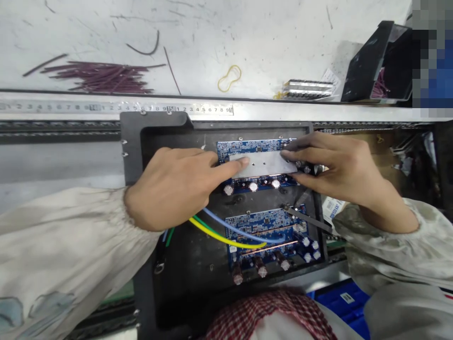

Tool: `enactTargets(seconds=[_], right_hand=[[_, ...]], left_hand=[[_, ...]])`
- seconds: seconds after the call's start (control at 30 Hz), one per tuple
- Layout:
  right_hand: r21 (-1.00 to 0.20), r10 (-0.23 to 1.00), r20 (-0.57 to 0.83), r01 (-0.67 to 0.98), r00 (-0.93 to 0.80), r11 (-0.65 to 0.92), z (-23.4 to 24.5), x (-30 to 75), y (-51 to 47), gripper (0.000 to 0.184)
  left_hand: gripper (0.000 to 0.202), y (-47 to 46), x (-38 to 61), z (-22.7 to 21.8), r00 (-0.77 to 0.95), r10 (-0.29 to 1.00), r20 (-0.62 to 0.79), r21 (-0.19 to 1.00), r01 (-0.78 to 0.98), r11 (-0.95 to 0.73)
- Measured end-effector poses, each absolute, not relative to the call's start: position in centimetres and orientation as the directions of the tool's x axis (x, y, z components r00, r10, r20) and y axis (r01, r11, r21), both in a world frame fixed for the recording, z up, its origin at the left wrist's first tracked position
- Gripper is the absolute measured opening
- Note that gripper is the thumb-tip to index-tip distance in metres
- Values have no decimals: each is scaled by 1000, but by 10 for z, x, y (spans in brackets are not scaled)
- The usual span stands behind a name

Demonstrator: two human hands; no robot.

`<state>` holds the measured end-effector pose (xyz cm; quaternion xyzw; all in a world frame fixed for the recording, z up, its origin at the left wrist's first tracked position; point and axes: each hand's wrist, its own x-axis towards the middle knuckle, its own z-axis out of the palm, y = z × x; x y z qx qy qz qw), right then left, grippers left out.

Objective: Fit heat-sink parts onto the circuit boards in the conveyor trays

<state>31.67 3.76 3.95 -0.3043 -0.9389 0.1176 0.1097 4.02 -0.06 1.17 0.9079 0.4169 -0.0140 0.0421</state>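
A pale flat metal plate (272, 163) with small holes lies across the upper blue circuit board (258, 145) in a black metal housing (191, 297). My left hand (177, 182) reaches in from the left, one digit pressed on the plate's left end, other fingers curled at the board's left edge. At the plate's right end, my right hand (336, 163) pinches with fingertips above and thumb below. Its grip partly hides the board's right side. Below sits a second blue circuit board (265, 219), with yellow (226, 241), green and blue wires passing over it from under my left hand.
A ruler strip (201, 109) runs along the rail behind the housing. Purple-brown tubing pieces (102, 75), a yellow rubber band (230, 78) and a silvery block (309, 89) lie on the white bench. A black bin (375, 61) stands at right; a blue crate (341, 300) is lower right.
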Motion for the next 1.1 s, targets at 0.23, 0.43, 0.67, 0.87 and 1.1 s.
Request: enactTargets(seconds=[0.23,0.43,0.67,0.87,1.1], right_hand=[[-327,613,108,555,-782,765,37,314,38,17],[-265,625,-21,607,-781,749,42,312,41,19],[-115,486,-50,489,-872,865,40,296,46,40],[-150,461,-61,465,-885,873,37,299,52,40],[-170,410,8,403,-912,899,34,300,57,39]], left_hand=[[62,2,41,11,646,753,-123,75,763,-642],[64,4,45,16,618,758,-207,70,783,-619],[63,4,46,16,601,765,-232,40,792,-610],[60,4,45,15,605,764,-225,66,792,-607],[64,4,45,17,607,757,-243,53,787,-614]])
